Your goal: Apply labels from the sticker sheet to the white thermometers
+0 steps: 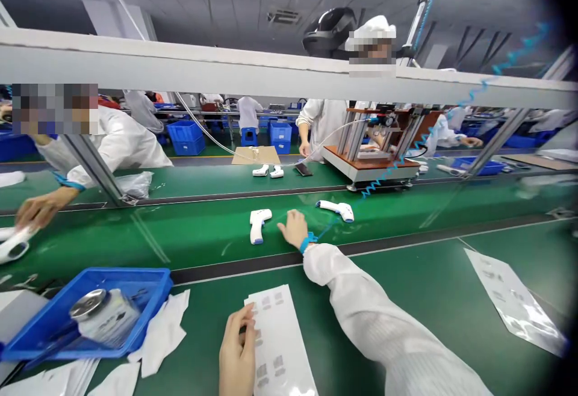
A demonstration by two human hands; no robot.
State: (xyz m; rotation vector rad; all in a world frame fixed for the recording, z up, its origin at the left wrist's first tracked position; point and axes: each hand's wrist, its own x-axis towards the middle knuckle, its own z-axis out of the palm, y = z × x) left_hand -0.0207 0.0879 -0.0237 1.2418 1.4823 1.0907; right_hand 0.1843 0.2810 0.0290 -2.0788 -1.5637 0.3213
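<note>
A white sheet of small grey labels [282,324] lies on the green bench in front of me. My left hand [237,348] is at its left edge, fingers curled and closed on that edge. My right hand [295,228] reaches out over the green belt with a blue wrist strap on, thumb apart and nothing visible in it. To its left lies a white and blue forehead thermometer [259,225], and another thermometer [336,209] rests to its right. Neither is touched by the hand.
A blue tray [158,284] with a metal-capped bottle [106,315] stands left, beside white paper pieces [165,330]. Another label sheet [515,300] lies right. A co-worker's hand [43,206] is on a thermometer [13,248]. Across the belt stands a press fixture [370,167].
</note>
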